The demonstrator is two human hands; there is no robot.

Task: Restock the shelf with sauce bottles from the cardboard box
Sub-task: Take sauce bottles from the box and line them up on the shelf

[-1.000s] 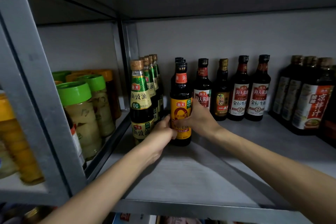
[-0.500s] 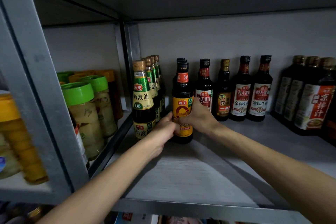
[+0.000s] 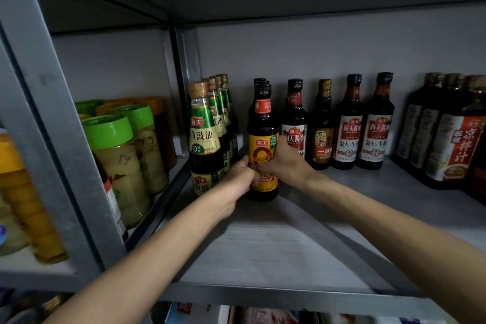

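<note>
A dark sauce bottle with a yellow label (image 3: 263,144) stands upright on the grey shelf board (image 3: 284,252), at the front of a short row of like bottles. My left hand (image 3: 235,181) grips its lower left side. Around its right side and label wraps my right hand (image 3: 285,163). To its left runs a row of green-labelled sauce bottles (image 3: 203,137). Right of it stand single dark bottles with red and white labels (image 3: 349,123). The cardboard box is out of view.
Large dark bottles (image 3: 452,134) stand at the far right. Jars with green lids (image 3: 118,163) and a yellow-lidded jar (image 3: 23,192) fill the left bay behind a metal upright (image 3: 50,123). The upper shelf board hangs close overhead. Bare board lies in front of the bottles.
The yellow-labelled bottle has slid slightly back toward the row, with both hands staying on it. The view has shifted a little.
</note>
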